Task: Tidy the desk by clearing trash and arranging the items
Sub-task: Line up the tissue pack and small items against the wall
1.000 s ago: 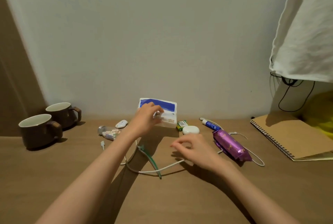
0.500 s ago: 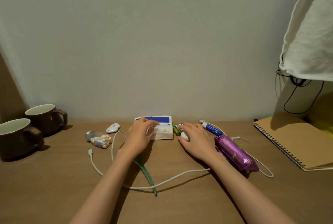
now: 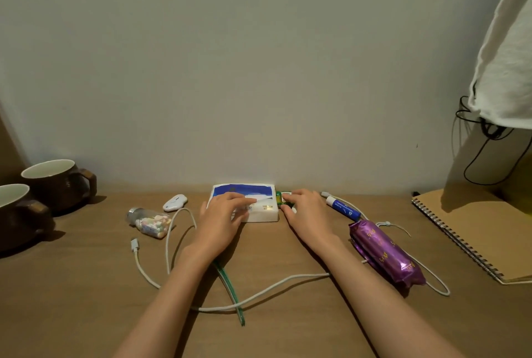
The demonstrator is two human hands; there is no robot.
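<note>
White and blue, middle of the frame, tight against the wall: presses the tissue pack [image 3: 263,209] down with the left hand [image 3: 223,219], fingers straight and loose, likely to line it up neatly. Touches the small green box [image 3: 283,196] just right of the pack with the right hand [image 3: 306,210]; cannot tell if those fingers grip or only push. Reaches over the white cable [image 3: 288,281] lower down.

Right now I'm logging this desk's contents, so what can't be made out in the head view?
Head view:
- Green box: the right hand covers part; label too small.
- Tissue pack: left hand covers its front print.
- Nearer brown mug: cut off by the left edge.
- Spiral notebook: corner cut off by the right edge.
</note>
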